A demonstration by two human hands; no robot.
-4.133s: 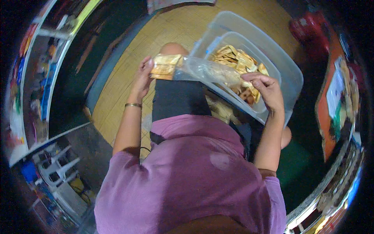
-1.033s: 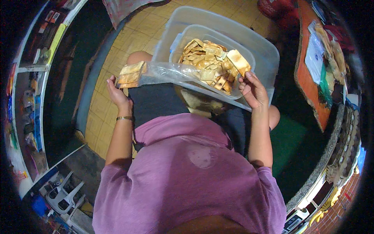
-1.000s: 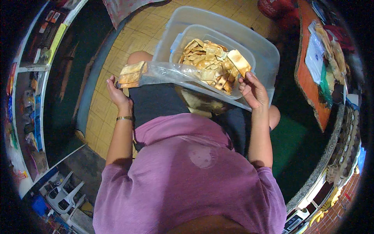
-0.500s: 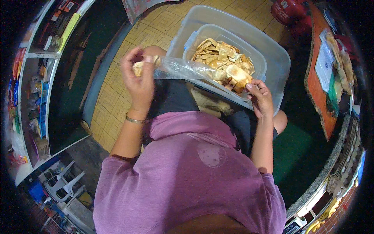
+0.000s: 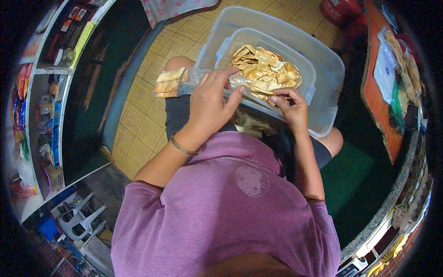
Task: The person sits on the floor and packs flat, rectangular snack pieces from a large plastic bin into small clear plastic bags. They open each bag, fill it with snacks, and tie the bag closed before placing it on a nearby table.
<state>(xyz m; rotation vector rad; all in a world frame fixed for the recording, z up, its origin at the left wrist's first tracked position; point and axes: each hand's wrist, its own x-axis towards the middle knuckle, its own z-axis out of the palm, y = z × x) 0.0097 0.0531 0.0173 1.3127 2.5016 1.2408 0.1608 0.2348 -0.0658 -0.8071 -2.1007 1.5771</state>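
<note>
A long clear plastic bag (image 5: 187, 76) lies across my lap, with a stack of toasted bread slices (image 5: 170, 84) at its far-left end. My left hand (image 5: 214, 96) grips the bag near its mouth, thumb and fingers around the film. At that mouth, my right hand (image 5: 291, 110) pinches a toasted bread slice (image 5: 262, 92), seen nearly edge-on. Whether the slice's tip is inside the bag I cannot tell. Just beyond my hands, a smaller clear plastic tub (image 5: 302, 64) holds many loose toasted slices (image 5: 265, 64). It sits inside a larger clear bin (image 5: 330, 60).
Shelves with colourful packets (image 5: 53, 129) stand at the left. A white plastic chair (image 5: 80, 219) is at the lower left. An orange-brown board (image 5: 376, 92) with bags on it is at the right. A red rounded container (image 5: 341, 11) stands at the upper right.
My left hand has moved right along the bag from its filled end to its mouth. My right hand has shifted slightly left, turning the bread slice edge-on toward the bag.
</note>
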